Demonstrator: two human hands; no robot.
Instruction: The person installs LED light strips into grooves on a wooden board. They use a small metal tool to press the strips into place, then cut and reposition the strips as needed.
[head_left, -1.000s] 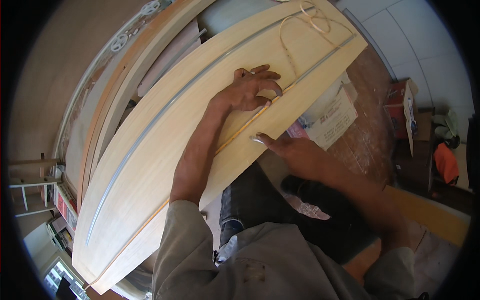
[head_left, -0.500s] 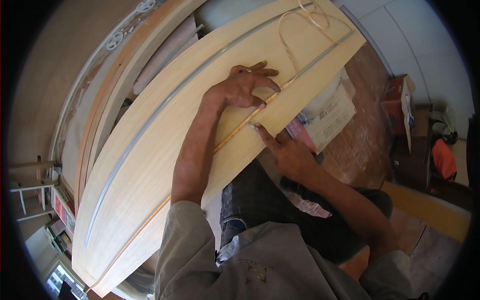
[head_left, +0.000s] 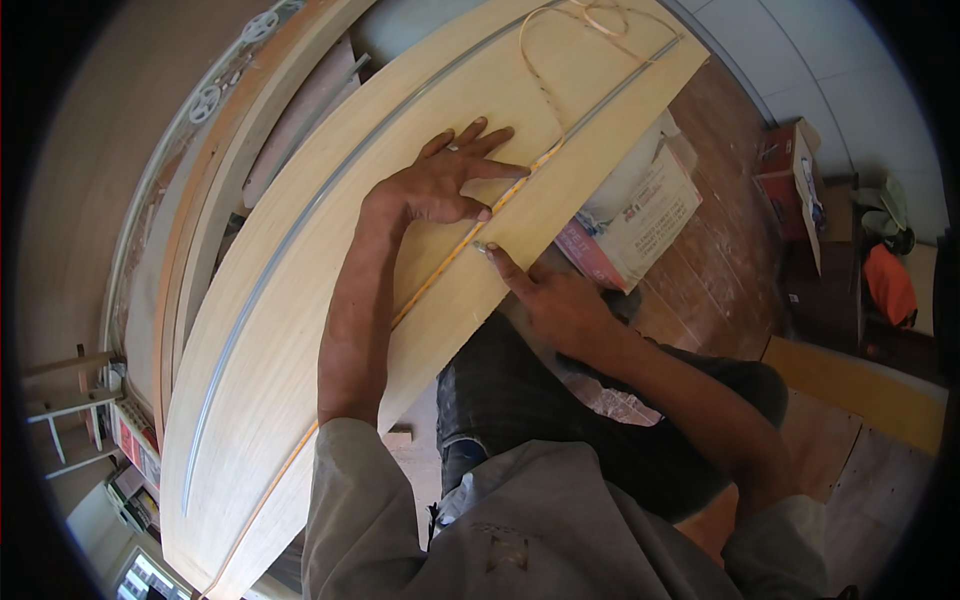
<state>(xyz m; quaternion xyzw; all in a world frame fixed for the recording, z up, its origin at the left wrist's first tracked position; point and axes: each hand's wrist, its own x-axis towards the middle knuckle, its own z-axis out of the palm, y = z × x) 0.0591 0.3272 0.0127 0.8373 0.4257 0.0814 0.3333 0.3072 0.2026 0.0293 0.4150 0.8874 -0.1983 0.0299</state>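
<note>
A long pale wooden panel (head_left: 265, 385) lies slanted in front of me, with two grey channels along it. In the nearer channel (head_left: 625, 85) runs a thin yellow-orange strip (head_left: 440, 268), and its loose tail curls over the far end. My left hand (head_left: 430, 190) is spread open above the panel, thumb and index fingertip at the strip. Just nearer, my right hand (head_left: 560, 305) has its index finger stretched along a small shiny metal piece (head_left: 481, 246) beside the strip. The other right fingers are curled, and how much of the piece they cover is hidden.
Beyond the panel's left edge stand long wooden boards (head_left: 190, 235). Under its right edge lies a printed cardboard box (head_left: 650, 215) on the brown floor. Farther right are a red box (head_left: 780, 165) and an orange cloth (head_left: 888, 287). My knees are beneath the near edge.
The panel and both hands appear shifted slightly left in the picture. My left fingers have spread wider, and both hands remain by the strip.
</note>
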